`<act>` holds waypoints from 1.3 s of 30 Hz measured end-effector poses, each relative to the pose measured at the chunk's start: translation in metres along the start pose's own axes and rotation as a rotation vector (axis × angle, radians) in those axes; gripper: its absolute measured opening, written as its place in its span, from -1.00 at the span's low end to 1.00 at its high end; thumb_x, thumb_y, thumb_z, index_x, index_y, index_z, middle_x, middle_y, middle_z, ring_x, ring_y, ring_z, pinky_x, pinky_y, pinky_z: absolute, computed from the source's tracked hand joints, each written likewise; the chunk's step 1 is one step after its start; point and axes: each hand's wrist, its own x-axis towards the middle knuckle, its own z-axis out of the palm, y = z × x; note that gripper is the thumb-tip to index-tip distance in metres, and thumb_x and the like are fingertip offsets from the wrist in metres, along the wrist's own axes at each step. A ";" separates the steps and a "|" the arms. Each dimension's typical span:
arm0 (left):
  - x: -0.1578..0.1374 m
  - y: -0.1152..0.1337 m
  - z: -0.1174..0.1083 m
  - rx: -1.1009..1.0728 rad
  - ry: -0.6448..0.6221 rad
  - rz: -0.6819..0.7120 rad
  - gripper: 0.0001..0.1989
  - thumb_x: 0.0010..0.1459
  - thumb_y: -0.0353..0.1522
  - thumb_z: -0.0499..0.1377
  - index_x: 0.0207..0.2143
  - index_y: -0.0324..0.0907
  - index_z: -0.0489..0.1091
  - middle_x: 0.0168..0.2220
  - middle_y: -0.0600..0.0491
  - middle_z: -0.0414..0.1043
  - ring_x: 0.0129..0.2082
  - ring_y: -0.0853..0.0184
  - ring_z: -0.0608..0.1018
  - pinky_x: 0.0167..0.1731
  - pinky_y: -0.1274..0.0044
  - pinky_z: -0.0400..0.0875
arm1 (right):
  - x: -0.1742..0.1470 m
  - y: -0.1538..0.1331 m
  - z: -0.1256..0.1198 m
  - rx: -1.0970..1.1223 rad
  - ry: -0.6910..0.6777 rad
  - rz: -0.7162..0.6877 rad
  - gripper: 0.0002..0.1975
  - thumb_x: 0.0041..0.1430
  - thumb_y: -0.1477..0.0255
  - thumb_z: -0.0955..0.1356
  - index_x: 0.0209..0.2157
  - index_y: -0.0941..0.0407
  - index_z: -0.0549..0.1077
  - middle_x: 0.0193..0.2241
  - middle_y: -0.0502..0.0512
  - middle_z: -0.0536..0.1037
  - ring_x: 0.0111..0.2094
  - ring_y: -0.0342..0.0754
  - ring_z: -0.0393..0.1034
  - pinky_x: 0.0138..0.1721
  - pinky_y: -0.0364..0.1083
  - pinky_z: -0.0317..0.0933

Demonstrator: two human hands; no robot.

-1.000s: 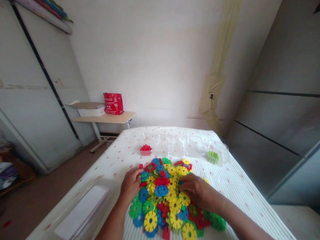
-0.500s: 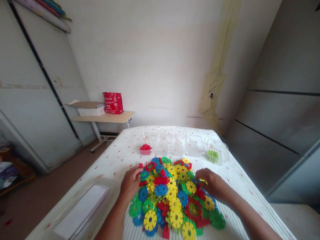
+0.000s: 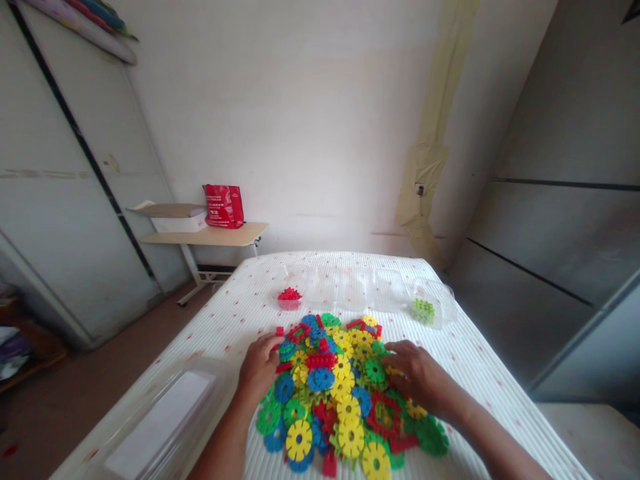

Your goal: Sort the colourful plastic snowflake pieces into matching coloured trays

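A heap of plastic snowflake discs and linking blocks in yellow, green, blue and red lies spread between my hands. My left hand rests at the heap's left edge, fingers loosely curved and apart, just below a small red block. It appears to hold nothing. On the right side my right hand reaches into the heap, its fingers outstretched over the pieces. Its fingertips touch discs near a green snowflake disc; pieces beneath the palm are hidden.
Behind the heap stands a clear divided tray, with red pieces in its left section and light green pieces at its right end. A clear plastic box lies at the left. A side table carries a red bag.
My right hand has moved slightly left and its fingers have stretched farther over the heap. Discs near its fingertips have shifted, a green one now showing where a yellow one was. My left hand stays put.
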 end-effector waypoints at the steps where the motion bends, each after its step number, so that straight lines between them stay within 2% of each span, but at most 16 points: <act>1: 0.000 0.000 0.000 0.001 -0.001 -0.003 -0.65 -0.02 -0.54 -0.02 -0.21 -0.22 0.45 -0.10 -0.04 0.44 -0.05 0.28 0.43 0.02 0.41 0.27 | -0.001 0.003 -0.001 -0.021 -0.003 0.018 -0.72 0.06 0.53 0.27 -0.20 0.07 0.49 -0.04 0.19 0.44 -0.03 0.09 0.30 -0.06 0.08 0.21; 5: 0.000 -0.001 0.000 0.009 -0.011 -0.010 -0.65 -0.01 -0.54 -0.02 -0.21 -0.21 0.45 -0.10 -0.03 0.45 -0.06 0.29 0.43 0.02 0.42 0.27 | -0.004 0.008 -0.001 -0.045 0.018 0.047 -0.73 0.06 0.53 0.26 -0.21 0.07 0.49 -0.05 0.20 0.45 -0.04 0.10 0.31 -0.08 0.09 0.22; 8: 0.000 -0.001 0.000 0.010 -0.008 -0.008 -0.65 -0.01 -0.55 -0.02 -0.21 -0.21 0.44 -0.11 -0.02 0.45 -0.07 0.30 0.43 0.02 0.43 0.28 | -0.005 0.001 0.001 0.020 0.072 -0.039 -0.60 0.05 0.50 0.28 -0.03 0.06 0.39 0.00 0.20 0.41 -0.01 0.08 0.28 -0.05 0.08 0.20; 12: 0.000 0.000 0.000 0.003 0.012 -0.004 -0.65 -0.02 -0.54 -0.02 -0.22 -0.20 0.45 -0.11 -0.01 0.45 -0.06 0.30 0.44 0.02 0.43 0.28 | -0.002 -0.012 0.008 0.096 0.025 -0.131 -0.47 0.00 0.48 0.31 0.08 0.05 0.28 0.04 0.17 0.37 0.01 0.08 0.23 -0.04 0.05 0.17; 17: 0.000 0.002 -0.001 -0.027 0.026 -0.008 -0.66 -0.04 -0.54 0.00 -0.25 -0.17 0.46 -0.13 0.01 0.47 -0.06 0.30 0.44 0.02 0.42 0.28 | 0.002 -0.018 0.011 0.115 0.041 -0.082 -0.65 0.04 0.55 0.26 -0.10 0.07 0.39 -0.18 0.12 0.49 -0.13 0.01 0.31 -0.09 -0.01 0.17; 23: 0.000 0.002 -0.001 -0.038 0.028 -0.006 -0.66 -0.04 -0.54 0.00 -0.24 -0.19 0.46 -0.12 -0.01 0.47 -0.07 0.29 0.45 0.02 0.41 0.28 | 0.003 -0.017 0.007 0.119 0.061 -0.053 -0.62 0.05 0.49 0.26 -0.05 0.10 0.37 -0.18 0.16 0.49 -0.15 0.02 0.33 -0.12 -0.02 0.18; 26: 0.000 0.002 -0.001 -0.032 0.020 -0.002 -0.64 -0.06 -0.56 -0.01 -0.25 -0.19 0.46 -0.13 -0.01 0.47 -0.06 0.30 0.44 0.03 0.41 0.27 | 0.004 -0.015 0.009 0.100 0.100 -0.049 -0.70 0.15 0.48 0.20 -0.11 0.12 0.42 -0.27 0.14 0.53 -0.23 -0.02 0.37 -0.15 -0.05 0.19; 29: 0.000 0.000 0.000 -0.034 0.022 0.011 -0.65 -0.05 -0.55 -0.01 -0.25 -0.21 0.46 -0.13 -0.03 0.47 -0.06 0.29 0.45 0.02 0.42 0.28 | 0.007 -0.011 0.013 0.031 0.178 0.017 -0.71 0.22 0.47 0.14 -0.20 0.12 0.46 -0.36 0.11 0.54 -0.30 -0.04 0.39 -0.20 -0.07 0.18; 36: -0.001 0.001 0.000 -0.041 0.038 -0.010 -0.66 -0.04 -0.55 0.01 -0.26 -0.17 0.47 -0.13 0.01 0.47 -0.06 0.29 0.44 0.03 0.40 0.27 | 0.008 0.012 0.018 -0.078 0.286 0.214 -0.72 0.20 0.47 0.16 -0.20 0.12 0.46 -0.30 0.15 0.55 -0.26 0.00 0.40 -0.22 -0.06 0.19; 39: -0.001 0.002 -0.001 -0.033 0.022 -0.008 -0.66 -0.04 -0.56 0.00 -0.25 -0.19 0.46 -0.13 -0.01 0.47 -0.06 0.29 0.44 0.02 0.41 0.28 | 0.006 0.012 0.015 -0.040 0.286 0.153 -0.71 0.15 0.42 0.22 -0.11 0.13 0.41 -0.15 0.20 0.50 -0.14 0.06 0.34 -0.16 0.00 0.17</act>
